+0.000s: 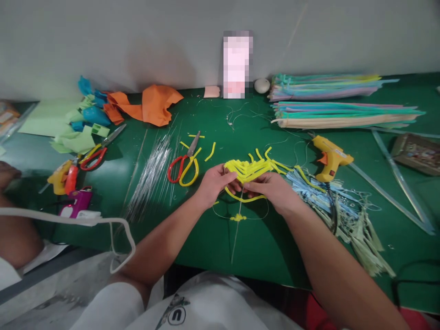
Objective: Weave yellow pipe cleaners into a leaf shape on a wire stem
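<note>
Both my hands meet over the middle of the green table (261, 247). My left hand (216, 183) and my right hand (273, 189) are closed on a bunch of yellow pipe cleaners (249, 170) bent into a fan shape. A thin metal wire (237, 229) runs from the bunch toward me, with a small yellow knot (238, 217) on it. Loose yellow pipe cleaner pieces (210, 152) lie just beyond my left hand.
Red and yellow scissors (184, 166) and a bundle of thin wires (149, 176) lie left. A yellow glue gun (330, 158) and pale paper tassels (347, 215) sit right. Stacked coloured strips (340, 98) are at back right, paper scraps (103, 114) at back left. Another person's arm (13, 220) is at far left.
</note>
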### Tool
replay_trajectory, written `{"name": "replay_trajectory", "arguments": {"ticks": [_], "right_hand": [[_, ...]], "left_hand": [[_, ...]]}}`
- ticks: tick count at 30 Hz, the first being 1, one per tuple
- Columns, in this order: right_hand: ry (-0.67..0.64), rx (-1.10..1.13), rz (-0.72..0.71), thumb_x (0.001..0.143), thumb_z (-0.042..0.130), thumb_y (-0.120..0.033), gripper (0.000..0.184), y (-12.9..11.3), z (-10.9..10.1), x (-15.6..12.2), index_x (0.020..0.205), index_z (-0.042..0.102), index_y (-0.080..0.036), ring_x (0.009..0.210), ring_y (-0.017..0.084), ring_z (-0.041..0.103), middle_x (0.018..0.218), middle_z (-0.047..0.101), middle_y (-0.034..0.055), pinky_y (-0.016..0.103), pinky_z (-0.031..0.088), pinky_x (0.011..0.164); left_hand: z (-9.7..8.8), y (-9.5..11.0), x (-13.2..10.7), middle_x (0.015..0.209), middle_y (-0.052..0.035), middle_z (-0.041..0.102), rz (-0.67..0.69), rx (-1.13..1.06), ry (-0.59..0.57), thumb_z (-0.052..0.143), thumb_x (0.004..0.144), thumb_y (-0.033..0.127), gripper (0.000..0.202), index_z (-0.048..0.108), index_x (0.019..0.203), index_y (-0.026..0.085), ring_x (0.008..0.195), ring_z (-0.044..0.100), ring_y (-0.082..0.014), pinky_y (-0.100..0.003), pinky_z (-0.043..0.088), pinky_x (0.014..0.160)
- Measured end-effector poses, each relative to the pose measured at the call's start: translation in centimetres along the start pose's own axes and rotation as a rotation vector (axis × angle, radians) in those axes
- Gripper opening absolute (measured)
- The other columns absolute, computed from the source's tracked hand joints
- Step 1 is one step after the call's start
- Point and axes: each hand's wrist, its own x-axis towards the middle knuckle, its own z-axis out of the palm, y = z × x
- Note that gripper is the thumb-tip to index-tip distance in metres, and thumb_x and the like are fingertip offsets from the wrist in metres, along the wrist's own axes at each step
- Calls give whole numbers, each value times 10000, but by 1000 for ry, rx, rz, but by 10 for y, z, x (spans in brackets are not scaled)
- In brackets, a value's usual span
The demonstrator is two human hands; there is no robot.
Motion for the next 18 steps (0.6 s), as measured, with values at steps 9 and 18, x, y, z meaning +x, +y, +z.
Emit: {"name": "replay_trajectory", "arguments": {"ticks": [9,18], "right_hand": [[-21,-65,25,625,813,-388,232,-1,5,-2,655,742,-169,573,131,632,642,712,46,273,528,610],[-107,-23,-19,619,821,-349,239,4,9,0,769,758,-175,591,133,633,697,720,36,279,528,601]], "left_hand": [[4,7,2,692,7,626,38,53,89,766,679,358,300,605,795,132,560,578,-89,-220,484,548],[6,17,2,694,4,615,1,120,91,763,664,353,292,654,825,136,585,568,-103,-241,473,548]]}}
